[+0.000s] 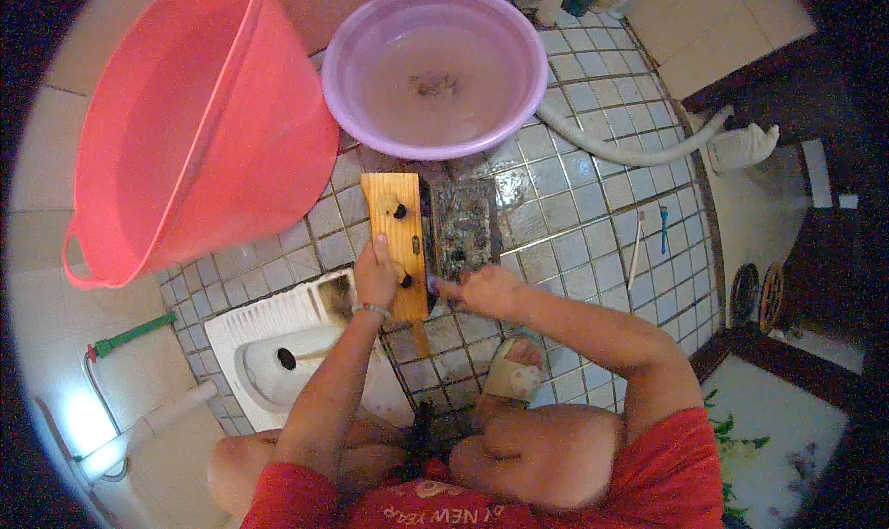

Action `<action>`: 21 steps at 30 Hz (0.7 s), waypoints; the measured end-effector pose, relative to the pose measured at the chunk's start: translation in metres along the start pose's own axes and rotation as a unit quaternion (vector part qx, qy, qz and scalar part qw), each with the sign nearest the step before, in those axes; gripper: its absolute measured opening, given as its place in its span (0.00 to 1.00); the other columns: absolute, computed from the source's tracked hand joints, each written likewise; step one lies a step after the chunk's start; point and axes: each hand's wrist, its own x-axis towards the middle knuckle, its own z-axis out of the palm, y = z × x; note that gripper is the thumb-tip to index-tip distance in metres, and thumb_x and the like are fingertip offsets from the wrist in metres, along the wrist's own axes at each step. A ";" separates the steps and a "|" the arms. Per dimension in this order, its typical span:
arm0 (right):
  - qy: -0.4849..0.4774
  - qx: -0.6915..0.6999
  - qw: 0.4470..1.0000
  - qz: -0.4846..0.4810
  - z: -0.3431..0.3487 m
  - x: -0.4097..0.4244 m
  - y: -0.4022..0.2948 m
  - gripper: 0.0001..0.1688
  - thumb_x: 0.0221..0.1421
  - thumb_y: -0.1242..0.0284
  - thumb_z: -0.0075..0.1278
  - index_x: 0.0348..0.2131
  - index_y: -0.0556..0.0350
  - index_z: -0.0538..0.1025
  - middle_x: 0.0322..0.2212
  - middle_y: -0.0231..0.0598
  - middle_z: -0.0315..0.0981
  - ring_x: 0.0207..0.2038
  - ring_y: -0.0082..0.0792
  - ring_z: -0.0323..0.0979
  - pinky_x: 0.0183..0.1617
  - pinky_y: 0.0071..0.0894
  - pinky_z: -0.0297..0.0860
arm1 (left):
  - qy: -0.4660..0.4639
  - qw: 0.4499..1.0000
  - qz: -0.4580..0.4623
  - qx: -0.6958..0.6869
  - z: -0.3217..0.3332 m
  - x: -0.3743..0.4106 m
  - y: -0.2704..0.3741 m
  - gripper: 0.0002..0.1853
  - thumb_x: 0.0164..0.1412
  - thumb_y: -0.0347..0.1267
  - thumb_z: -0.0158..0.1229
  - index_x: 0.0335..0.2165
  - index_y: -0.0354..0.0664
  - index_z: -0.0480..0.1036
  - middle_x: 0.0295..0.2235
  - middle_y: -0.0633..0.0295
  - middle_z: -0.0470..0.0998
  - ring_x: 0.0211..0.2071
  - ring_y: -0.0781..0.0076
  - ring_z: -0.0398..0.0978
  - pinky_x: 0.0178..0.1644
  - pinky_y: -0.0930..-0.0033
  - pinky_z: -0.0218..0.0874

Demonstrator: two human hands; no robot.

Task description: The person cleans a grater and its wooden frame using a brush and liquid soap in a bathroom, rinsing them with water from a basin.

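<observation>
My left hand [377,278] grips the near left side of a varnished wooden board [397,241], which has dark holes and a small slot in its face. To the board's right, my right hand [486,293] has its fingers closed on a small thing with a pale bluish end, largely hidden, at the board's lower right edge. A dark, wet, dirty slab or grate [463,223] lies on the tiles beside the board. Beyond both stands a purple plastic basin [434,150] with cloudy water and dark bits in it.
A large pink tub [278,161] leans at the left, above a squat toilet [243,383]. A grey corrugated hose [625,155] runs right of the basin. Two toothbrushes, one white [635,251] and one blue [664,230], lie on the tiled floor. My sandalled foot [517,369] is near my right hand.
</observation>
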 end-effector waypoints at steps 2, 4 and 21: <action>0.017 -0.030 0.996 0.084 0.005 0.010 0.017 0.26 0.50 0.73 0.37 0.51 0.38 0.57 0.25 0.46 0.69 0.25 0.45 0.72 0.26 0.42 0.69 | 0.011 0.999 0.018 0.032 0.000 -0.003 0.005 0.26 0.60 0.46 0.34 0.25 0.33 0.67 0.21 0.42 0.69 0.25 0.45 0.67 0.30 0.55 0.58; 0.062 -0.024 0.988 0.140 -0.014 0.019 0.042 0.26 0.49 0.73 0.37 0.50 0.38 0.58 0.26 0.46 0.69 0.25 0.45 0.72 0.26 0.41 0.69 | -0.013 1.000 -0.004 0.018 -0.005 -0.007 0.026 0.26 0.60 0.45 0.34 0.26 0.33 0.67 0.21 0.43 0.70 0.24 0.47 0.68 0.30 0.56 0.58; 0.074 -0.043 0.989 0.118 -0.015 0.037 0.041 0.21 0.51 0.70 0.36 0.47 0.43 0.64 0.21 0.43 0.72 0.26 0.42 0.73 0.24 0.42 0.70 | -0.003 0.999 -0.012 0.041 -0.008 -0.008 0.030 0.25 0.60 0.45 0.35 0.25 0.32 0.67 0.19 0.44 0.69 0.22 0.49 0.68 0.27 0.58 0.58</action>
